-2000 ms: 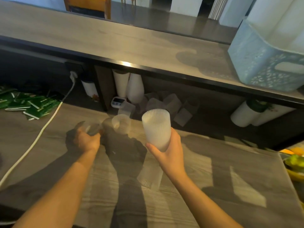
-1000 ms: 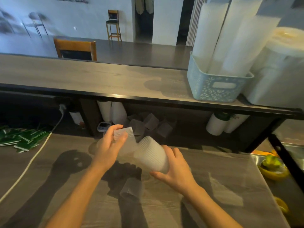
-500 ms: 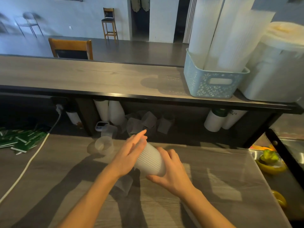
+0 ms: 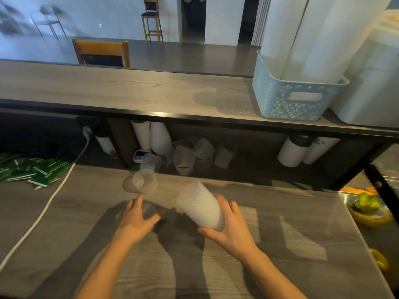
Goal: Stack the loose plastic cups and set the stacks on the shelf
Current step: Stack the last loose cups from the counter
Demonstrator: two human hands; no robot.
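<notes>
Over the desk (image 4: pixel 280 244), the right hand (image 4: pixel 233 231) gripped a tilted stack of ribbed cups (image 4: pixel 200 206), while the left hand (image 4: pixel 136 219) curled around a clear cup (image 4: pixel 151 210) lying on the desk.

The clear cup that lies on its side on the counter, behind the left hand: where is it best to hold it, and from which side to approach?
Probably grip the clear cup round its side wall, reaching from above. It lies on its side with the mouth facing the camera, so the round wall is exposed on top. The left hand is nearest; the right hand holds the ribbed stack.
</notes>
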